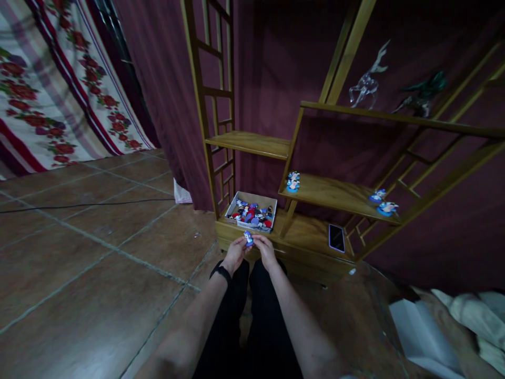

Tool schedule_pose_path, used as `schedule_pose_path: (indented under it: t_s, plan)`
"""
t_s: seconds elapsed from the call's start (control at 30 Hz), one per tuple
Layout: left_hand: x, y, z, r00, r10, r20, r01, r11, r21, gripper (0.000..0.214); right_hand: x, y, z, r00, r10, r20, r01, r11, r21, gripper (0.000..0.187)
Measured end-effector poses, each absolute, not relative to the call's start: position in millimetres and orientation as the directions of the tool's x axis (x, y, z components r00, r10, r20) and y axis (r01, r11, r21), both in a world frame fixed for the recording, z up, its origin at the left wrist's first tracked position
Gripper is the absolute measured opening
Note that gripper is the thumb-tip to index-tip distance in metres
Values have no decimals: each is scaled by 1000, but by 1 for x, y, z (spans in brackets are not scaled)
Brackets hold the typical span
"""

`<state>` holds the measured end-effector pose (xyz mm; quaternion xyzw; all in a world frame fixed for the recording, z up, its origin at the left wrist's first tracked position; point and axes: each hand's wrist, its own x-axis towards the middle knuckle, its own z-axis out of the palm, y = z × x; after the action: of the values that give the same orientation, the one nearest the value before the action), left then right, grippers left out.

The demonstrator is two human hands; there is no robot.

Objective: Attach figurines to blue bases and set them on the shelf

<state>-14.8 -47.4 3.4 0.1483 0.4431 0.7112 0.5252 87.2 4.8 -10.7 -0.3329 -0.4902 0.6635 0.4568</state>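
A small blue-and-white figurine [248, 238] is held upright between my two hands, just in front of the shelf's bottom board. My left hand [235, 251], with a dark band at the wrist, has its fingers closed on the figurine's left side. From the other side my right hand [264, 249] pinches it with the fingertips. Right behind my hands an open cardboard box [273, 203] stands on the bottom board, with several small red, purple, white and black figurines [252, 213] heaped in it.
The wooden shelf's middle board [335, 193] carries blue-and-white figurines at its left end [293, 182] and right end [386, 208]. A phone [336, 238] lies on the bottom board. Above stand a clear deer ornament [369, 79] and a dark green ornament [426, 92]. A white box [422, 331] sits on the floor, lower right.
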Motion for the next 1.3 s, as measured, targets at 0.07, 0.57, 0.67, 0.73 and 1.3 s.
schedule_pose_path:
  t_s: [0.07, 0.57, 0.67, 0.73, 1.3]
  plan:
    - [-16, -48, 4, -388, 884, -260, -625, -45, 779, 8, 87, 5, -10, -372, 928, 10, -283, -103, -954, 21]
    - [-16, -53, 11, -257, 931, -260, -671, 22, 741, 4, 88, 0, -2, -412, 911, -30, -467, -239, -851, 16]
    - [-16, -52, 10, -273, 927, -256, -668, 8, 744, 4, 88, 0, -3, -411, 911, -38, -451, -239, -860, 19]
    - [-15, -52, 9, -286, 924, -253, -666, -2, 746, 5, 88, 0, -4, -410, 911, -39, -439, -234, -867, 19]
    - [-11, -51, 6, -373, 893, -250, -668, -72, 740, 14, 83, 6, -11, -288, 957, -27, -237, -99, -966, 21]
